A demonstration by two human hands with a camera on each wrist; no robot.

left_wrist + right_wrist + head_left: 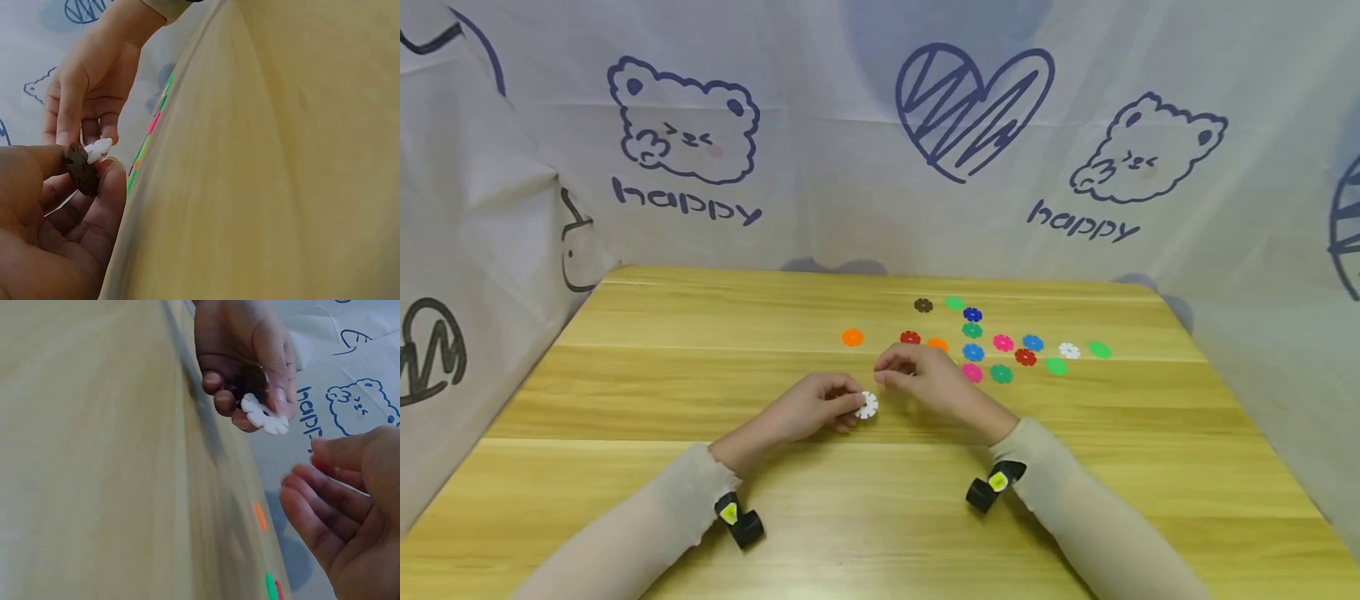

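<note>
My left hand [812,408] pinches a brown notched plastic disc [80,169] between thumb and fingers. A white notched disc [868,406] stands out from the brown one at an angle, the two meeting at their edges in the left wrist view. In the head view the brown disc is hidden behind the fingers. Just right of and beyond the white disc hovers my right hand [928,379], apart from it. Its fingers are loosely bent, and nothing shows between them in the right wrist view.
Several flat notched discs lie scattered on the wooden table [700,367] beyond and right of the hands. Among them are an orange disc [852,337], a dark brown disc [923,306] and a white disc [1070,351]. A printed cloth [835,167] hangs behind the table.
</note>
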